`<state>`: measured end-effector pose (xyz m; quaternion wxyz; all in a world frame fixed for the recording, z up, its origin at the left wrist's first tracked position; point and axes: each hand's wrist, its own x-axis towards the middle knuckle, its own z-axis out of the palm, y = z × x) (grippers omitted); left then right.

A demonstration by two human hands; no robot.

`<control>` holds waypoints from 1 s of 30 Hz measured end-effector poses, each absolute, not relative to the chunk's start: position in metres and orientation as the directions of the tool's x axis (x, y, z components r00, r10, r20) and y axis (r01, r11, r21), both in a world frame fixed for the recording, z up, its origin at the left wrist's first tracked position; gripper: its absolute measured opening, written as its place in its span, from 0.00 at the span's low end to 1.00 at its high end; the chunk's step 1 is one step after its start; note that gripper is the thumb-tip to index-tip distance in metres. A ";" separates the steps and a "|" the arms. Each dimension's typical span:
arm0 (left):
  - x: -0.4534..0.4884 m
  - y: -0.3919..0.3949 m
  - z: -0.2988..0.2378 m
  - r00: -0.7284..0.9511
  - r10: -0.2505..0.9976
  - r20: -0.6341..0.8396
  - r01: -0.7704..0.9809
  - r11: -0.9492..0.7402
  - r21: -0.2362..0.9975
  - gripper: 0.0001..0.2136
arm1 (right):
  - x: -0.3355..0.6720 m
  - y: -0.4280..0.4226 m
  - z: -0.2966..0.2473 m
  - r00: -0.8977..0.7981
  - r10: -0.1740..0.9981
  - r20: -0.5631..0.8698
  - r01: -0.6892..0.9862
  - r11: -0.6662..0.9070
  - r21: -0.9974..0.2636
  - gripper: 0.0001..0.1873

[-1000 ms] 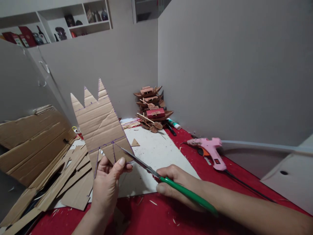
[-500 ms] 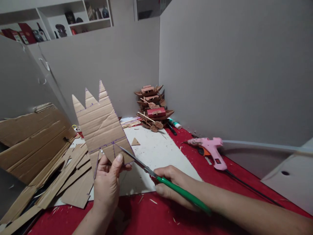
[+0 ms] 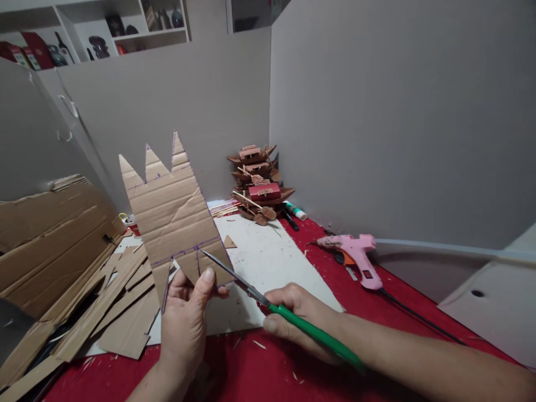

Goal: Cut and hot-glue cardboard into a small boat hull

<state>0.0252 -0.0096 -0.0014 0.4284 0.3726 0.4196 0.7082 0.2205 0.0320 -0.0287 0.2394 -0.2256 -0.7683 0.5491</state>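
My left hand (image 3: 188,304) pinches the lower part of a cardboard piece (image 3: 173,209), thumb in front and fingers behind. Three pointed spikes top the piece, and purple pen lines run along its edges and across its lower part. A narrow wedge is open at its bottom left. My right hand (image 3: 299,318) is closed round green-handled scissors (image 3: 310,330). Their blades slant up and left over the lower right part of the cardboard, the tip near a purple line. Whether the blades grip the cardboard I cannot tell.
A pink glue gun (image 3: 355,254) with a black cord lies on the red cloth (image 3: 234,368) at right. Stacked model boats (image 3: 262,187) stand at the back on a white sheet (image 3: 276,268). Cardboard scraps (image 3: 125,329) pile up at left, beside a large cardboard sheet (image 3: 62,234).
The cardboard has tilted very slightly in my left hand, and the camera view has shifted a little. Both hands keep their holds, with the scissors at nearly the same spot.
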 end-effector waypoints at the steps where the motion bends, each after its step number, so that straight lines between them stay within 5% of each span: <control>1: 0.025 -0.010 -0.001 -0.359 0.919 0.162 -0.297 -0.278 0.914 0.10 | 0.220 0.032 -0.029 -0.788 0.603 0.123 0.076 0.293 -0.953 0.28; 21: 0.037 -0.013 -0.004 -0.370 0.925 0.090 -0.353 -0.229 0.907 0.13 | 0.217 0.023 -0.018 -0.788 0.609 0.092 0.091 0.263 -0.960 0.31; 26: 0.022 -0.010 -0.001 -0.242 0.962 0.125 -0.287 -0.194 0.938 0.10 | 0.218 0.030 -0.021 -0.731 0.672 0.113 0.108 0.279 -0.954 0.32; 30: 0.003 -0.005 0.016 -0.134 0.989 0.063 -0.427 -0.115 0.897 0.24 | 0.226 0.043 -0.016 -0.601 0.783 0.161 0.120 0.287 -0.950 0.32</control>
